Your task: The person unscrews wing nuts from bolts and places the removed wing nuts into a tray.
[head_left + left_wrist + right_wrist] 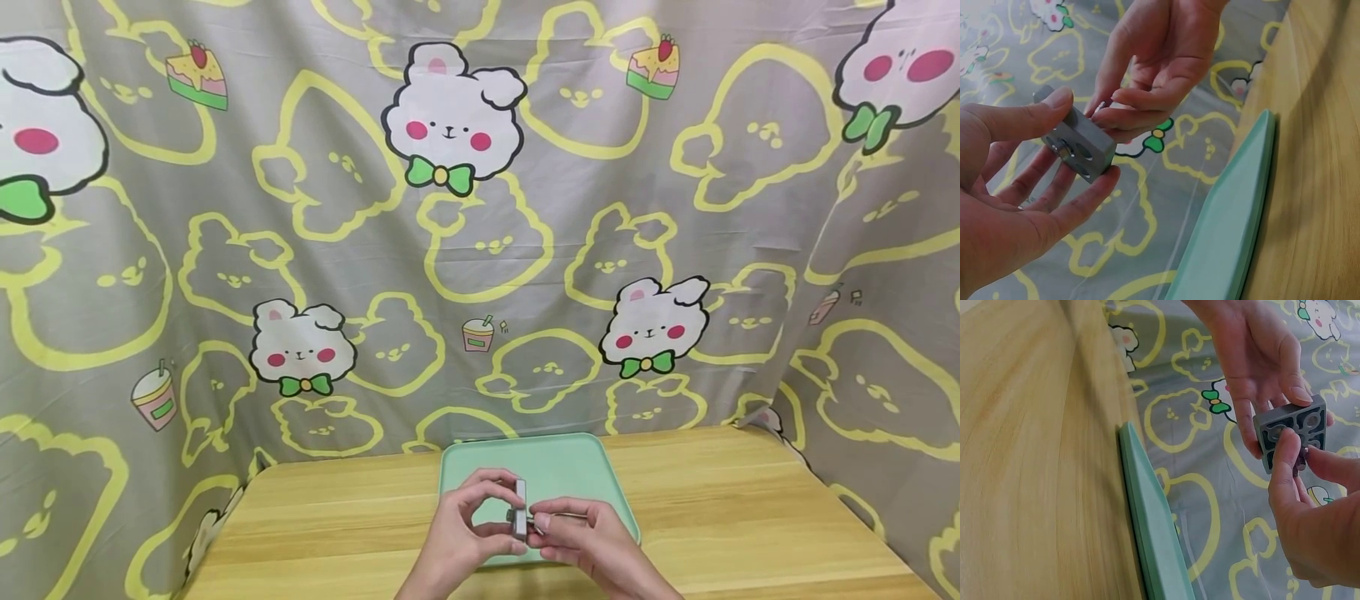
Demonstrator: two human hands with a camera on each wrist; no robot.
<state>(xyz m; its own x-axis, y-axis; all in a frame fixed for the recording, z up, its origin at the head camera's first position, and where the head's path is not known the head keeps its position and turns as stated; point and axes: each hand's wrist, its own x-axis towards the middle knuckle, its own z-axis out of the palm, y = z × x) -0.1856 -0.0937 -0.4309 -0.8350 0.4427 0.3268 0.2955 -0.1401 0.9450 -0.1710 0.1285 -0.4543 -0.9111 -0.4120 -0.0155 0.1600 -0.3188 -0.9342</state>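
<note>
Over the tray, my left hand point(456, 529) grips a grey square block point(521, 510) by its edges, between thumb and fingers. In the left wrist view, round holes show on one face of the block point(1088, 149). The right wrist view shows its other face, the ribbed and recessed side of the block point(1314, 422). My right hand point(592, 537) pinches a small metal piece point(1300, 465) against this ribbed side. Fingertips cover most of the piece, so its kind and whether it sits in a hole cannot be told.
A mint green tray point(540, 457) lies under the hands on a wood-grain table point(322, 517). Behind and on both sides hangs a grey cloth point(465, 383) with cartoon prints, reaching down to the table's edges.
</note>
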